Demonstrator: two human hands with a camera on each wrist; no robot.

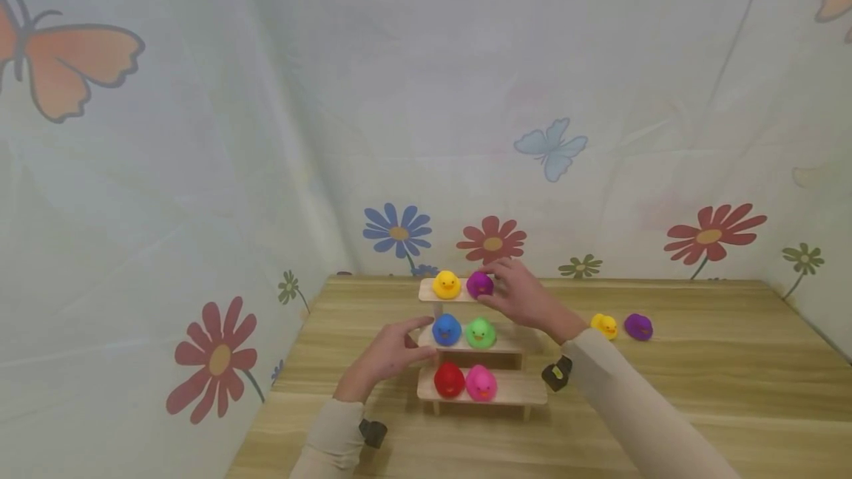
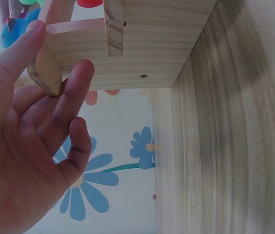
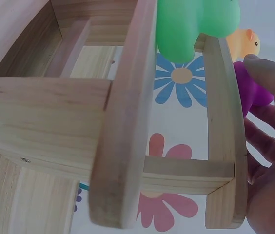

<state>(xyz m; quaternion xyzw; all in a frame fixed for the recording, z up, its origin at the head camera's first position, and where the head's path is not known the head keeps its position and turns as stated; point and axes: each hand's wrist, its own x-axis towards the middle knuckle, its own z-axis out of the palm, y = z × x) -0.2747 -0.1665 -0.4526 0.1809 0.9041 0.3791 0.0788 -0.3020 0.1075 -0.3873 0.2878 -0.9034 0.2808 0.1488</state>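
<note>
A three-tier wooden stand (image 1: 512, 388) carries rubber ducks two to a tier. My right hand (image 1: 523, 296) holds a purple rubber duck (image 1: 476, 285) on the top tier, beside a yellow duck (image 1: 447, 284). In the right wrist view, the thumb lies against the purple duck (image 3: 251, 92) with fingers on its other side. Lower left, my left hand (image 1: 387, 355) pinches the end of the middle tier (image 2: 48, 73) between thumb and fingers. On that tier sit a blue duck (image 1: 447, 330) and a green duck (image 1: 480, 333); below are a red duck (image 1: 449, 380) and a pink duck (image 1: 481, 384).
Right of the stand, another yellow duck (image 1: 604, 326) and another purple duck (image 1: 639, 327) lie on the wood-grain table (image 1: 705, 398). Behind the table's far edge hangs a pale curtain (image 1: 426, 94) printed with flowers and butterflies. Dark wrist-worn devices are on both arms.
</note>
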